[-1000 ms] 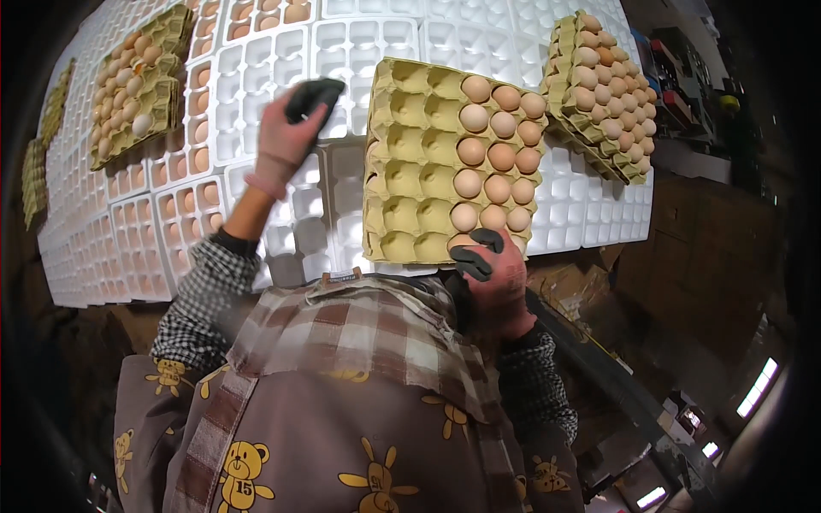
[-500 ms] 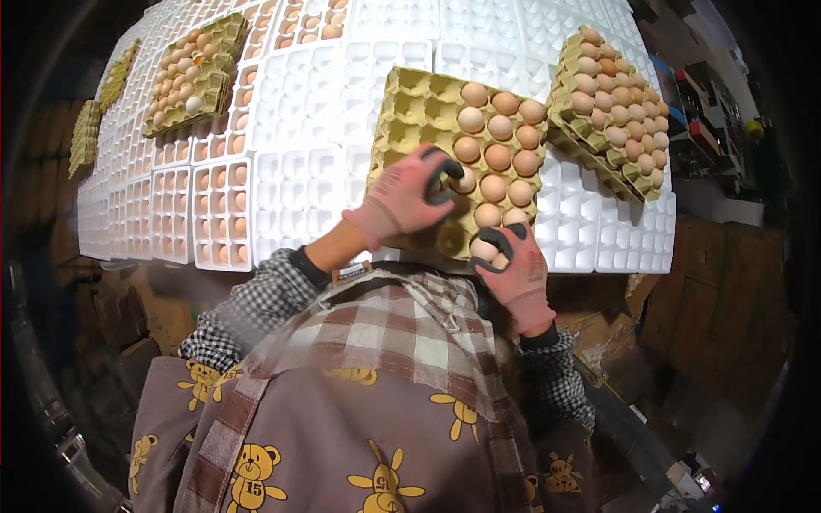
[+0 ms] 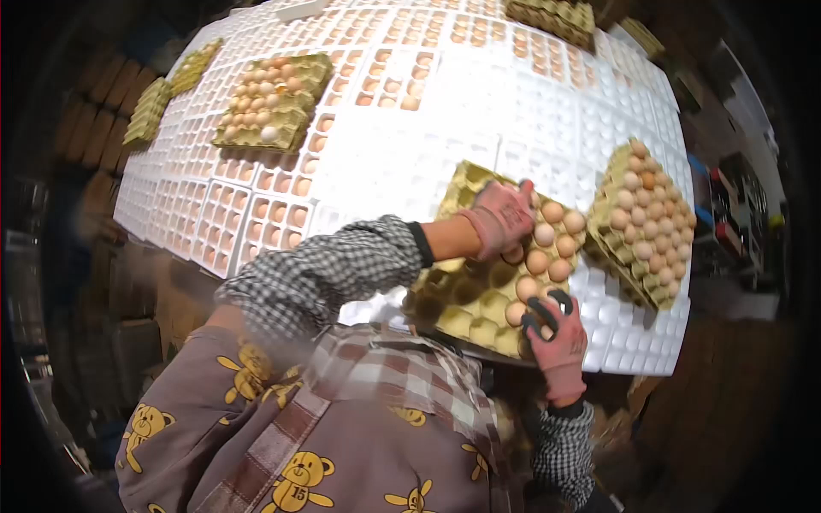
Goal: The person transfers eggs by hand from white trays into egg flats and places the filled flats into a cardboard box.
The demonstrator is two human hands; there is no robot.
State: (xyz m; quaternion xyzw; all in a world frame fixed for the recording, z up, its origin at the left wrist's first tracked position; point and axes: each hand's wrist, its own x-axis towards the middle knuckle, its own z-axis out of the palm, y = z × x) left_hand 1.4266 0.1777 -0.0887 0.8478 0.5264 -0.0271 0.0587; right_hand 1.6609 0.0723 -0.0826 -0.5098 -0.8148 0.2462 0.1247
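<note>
Before me sits a yellow-green pulp egg tray, its right side filled with brown eggs and its left cups bare. My left hand, in a pink glove with dark fingertips, reaches across the tray to the eggs at its far side. Its fingers are mostly hidden under the hand, so what they hold does not show. At the tray's near right corner, my right hand, gloved alike, has its fingers curled round an egg, partly covered by them.
White plastic trays cover the table, those at the left and back holding eggs. A stack of pulp trays with eggs stands at the right, another pulp tray with eggs at the far left. More pulp trays lie at the back.
The view has shifted, so the table appears lower and farther right. My left hand has moved from the middle of the tray to its far side. My right hand stays at the near right corner.
</note>
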